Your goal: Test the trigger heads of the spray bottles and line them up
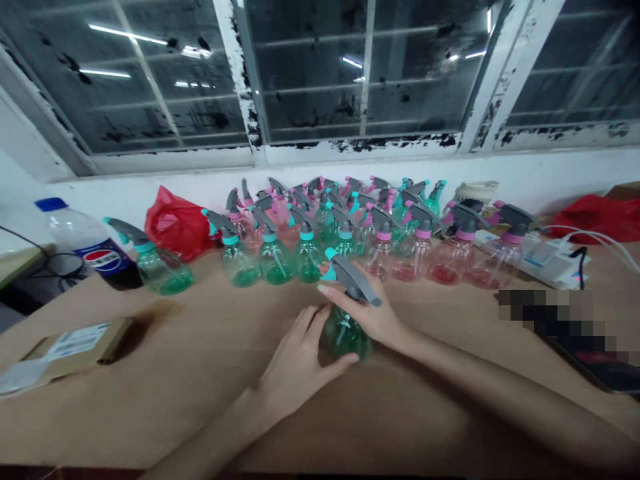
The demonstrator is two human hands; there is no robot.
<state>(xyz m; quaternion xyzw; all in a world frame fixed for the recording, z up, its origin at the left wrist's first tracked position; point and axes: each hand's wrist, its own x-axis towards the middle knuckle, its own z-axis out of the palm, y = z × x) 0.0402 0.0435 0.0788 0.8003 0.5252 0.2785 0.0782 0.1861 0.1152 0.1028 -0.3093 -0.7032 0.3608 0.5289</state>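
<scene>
In the middle of the table a green spray bottle (345, 335) with a grey and teal trigger head stands between my hands. My left hand (300, 370) is wrapped round the lower left side of its body, thumb across the front. At the neck, just under the trigger head, my right hand (373, 313) grips the same bottle from the right. Behind it is a front row of spray bottles: green ones with teal collars, such as this green bottle (277, 262), and pink ones with pink collars, such as this pink bottle (447, 262).
More spray bottles crowd behind, near the wall. At left are a cola bottle (107, 257), another green spray bottle (165, 272), a red plastic bag (177, 227) and a cardboard package (75, 347). At right lie a white power strip (550, 260) with cables and a dark phone-like device (580, 353).
</scene>
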